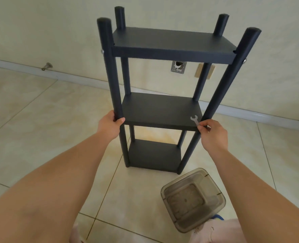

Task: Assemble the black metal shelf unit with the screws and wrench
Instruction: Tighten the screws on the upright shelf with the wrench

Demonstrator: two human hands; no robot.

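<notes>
The black metal shelf unit point(162, 109) stands upright on the tiled floor, with three shelves between four round posts. Silver screw heads show on the front left post point(102, 51) and the front right post point(244, 61) at top shelf height. My left hand point(112, 122) is wrapped around the front left post at the level of the middle shelf. My right hand point(212, 132) pinches a small silver wrench point(194, 120) by its handle, beside the front right post at the middle shelf's corner, with the open jaw pointing up.
A smoky transparent plastic container point(193, 199) sits on the floor at the lower right, close to the shelf's front right foot. A wall with a white baseboard point(57, 74) runs behind the shelf. A door stopper point(47, 66) sticks out at the left. Wall plates point(178, 67) show behind the shelf.
</notes>
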